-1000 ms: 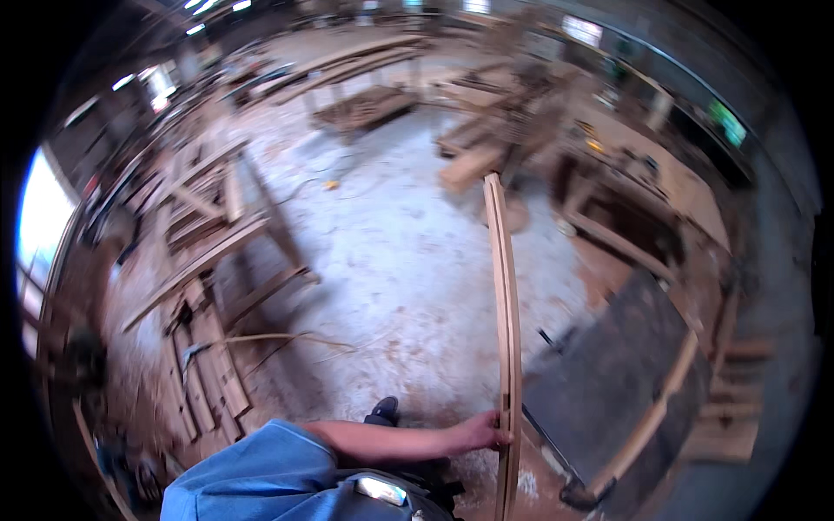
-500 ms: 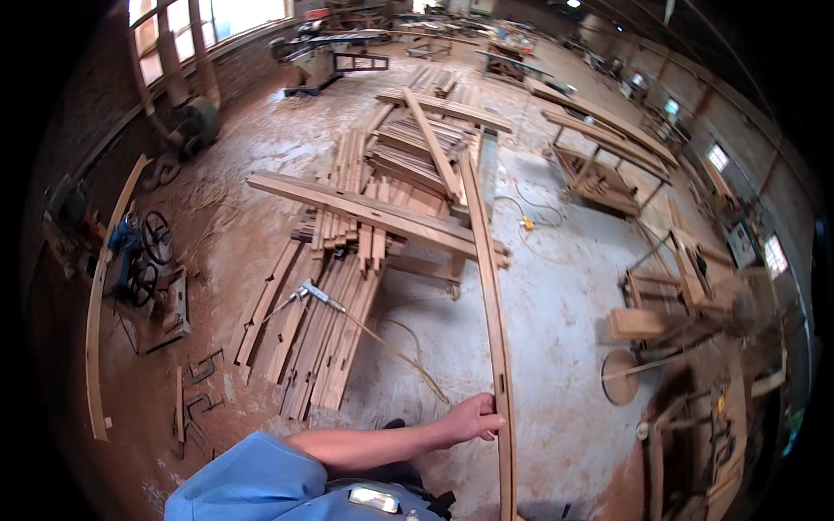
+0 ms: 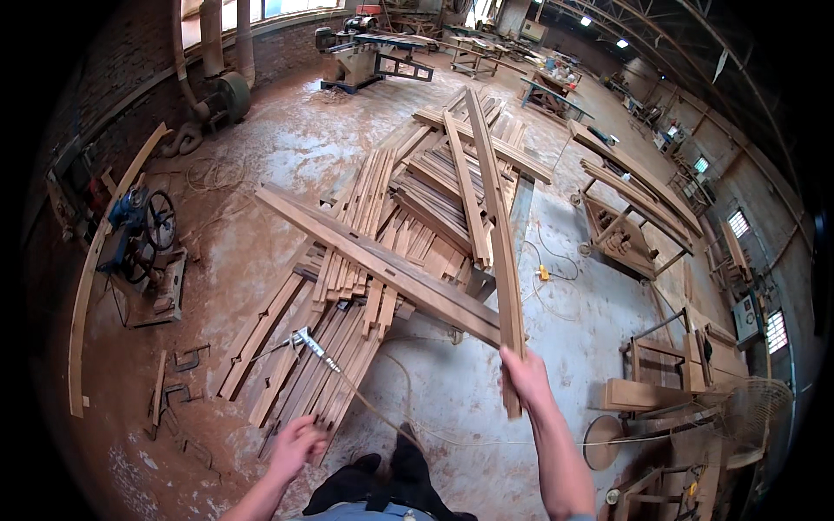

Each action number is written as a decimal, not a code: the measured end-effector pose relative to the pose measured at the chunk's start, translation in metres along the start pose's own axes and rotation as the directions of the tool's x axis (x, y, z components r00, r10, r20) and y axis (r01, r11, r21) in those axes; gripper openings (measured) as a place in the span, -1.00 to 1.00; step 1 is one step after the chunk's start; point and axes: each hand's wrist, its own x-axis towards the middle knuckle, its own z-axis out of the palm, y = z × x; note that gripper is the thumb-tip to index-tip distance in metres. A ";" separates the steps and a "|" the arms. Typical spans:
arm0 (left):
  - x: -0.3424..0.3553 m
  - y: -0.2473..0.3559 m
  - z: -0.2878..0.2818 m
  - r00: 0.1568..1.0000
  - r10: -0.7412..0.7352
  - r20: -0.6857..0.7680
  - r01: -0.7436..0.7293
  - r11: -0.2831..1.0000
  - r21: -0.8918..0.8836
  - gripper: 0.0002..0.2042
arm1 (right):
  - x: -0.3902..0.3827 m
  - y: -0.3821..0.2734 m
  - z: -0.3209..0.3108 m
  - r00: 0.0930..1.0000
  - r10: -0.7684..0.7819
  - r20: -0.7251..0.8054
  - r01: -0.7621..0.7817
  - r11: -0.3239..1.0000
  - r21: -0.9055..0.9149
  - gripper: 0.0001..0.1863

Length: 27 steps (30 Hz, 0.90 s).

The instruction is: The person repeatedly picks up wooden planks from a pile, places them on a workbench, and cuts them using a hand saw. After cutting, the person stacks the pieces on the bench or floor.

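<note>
My right hand (image 3: 526, 379) is closed around the near end of a long wooden bar (image 3: 497, 217). That bar slants away over the right side of a timber pile, and its near end sticks out past my fingers. Lower left, my left hand (image 3: 300, 445) has its fingers curled, with nothing visible in them, over the near ends of several slotted wooden strips (image 3: 321, 382). Another thick slotted beam (image 3: 373, 260) lies crosswise on the pile, its right end by the held bar. A silver pistol-shaped air tool (image 3: 304, 337) with a yellowish hose (image 3: 369, 401) rests on the strips.
Clamps (image 3: 178, 395) and a blue machine with handwheels (image 3: 135, 230) are on the left floor. A wheeled timber cart (image 3: 621, 234), a yellow connector with cable (image 3: 544, 273) and a caged fan (image 3: 760, 421) are on the right. The hose crosses the floor by my feet.
The long bar has passed from my left hand to my right and shifted forward over the pile. My left hand has let go and moved to the lower left. The view has tilted up.
</note>
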 end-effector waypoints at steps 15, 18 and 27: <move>-0.074 -0.070 0.023 0.790 0.072 -0.609 0.013 0.991 0.135 -0.76 | 0.334 -0.030 0.041 0.997 -0.053 -0.049 0.018 0.839 -0.544 -0.28; -0.073 -0.067 0.039 0.797 0.045 -0.602 0.052 0.988 0.143 -0.75 | 0.366 -0.022 0.038 0.994 -0.107 -0.033 0.074 0.845 -0.530 -0.23; -0.044 -0.054 0.057 0.843 -0.026 -0.537 0.094 0.991 0.099 -0.72 | 0.332 -0.035 -0.001 0.892 -0.452 -0.019 0.320 0.659 -0.680 -0.38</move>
